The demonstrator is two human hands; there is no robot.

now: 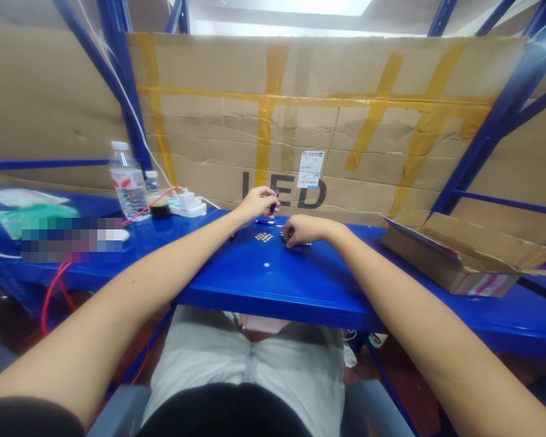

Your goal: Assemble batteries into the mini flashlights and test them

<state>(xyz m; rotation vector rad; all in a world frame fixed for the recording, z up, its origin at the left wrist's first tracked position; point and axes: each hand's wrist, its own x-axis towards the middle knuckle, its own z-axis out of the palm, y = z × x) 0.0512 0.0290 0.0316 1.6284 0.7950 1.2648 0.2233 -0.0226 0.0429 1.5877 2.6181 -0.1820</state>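
Observation:
My left hand is raised a little above the table, its fingers pinching a small dark blue-purple stick-like piece that stands roughly upright. To its right, my right hand is low at the tabletop, fingertips pointing down and pressed together around small dark items I cannot make out. Between and below the hands lies a cluster of several small round metal pieces. Just behind them rests a blue pen-shaped tool with a thin shaft pointing toward my right hand.
The blue table backs onto a big taped cardboard sheet. On the left stand a water bottle, a smaller bottle with dark liquid and a white power strip. An open cardboard box sits at the right.

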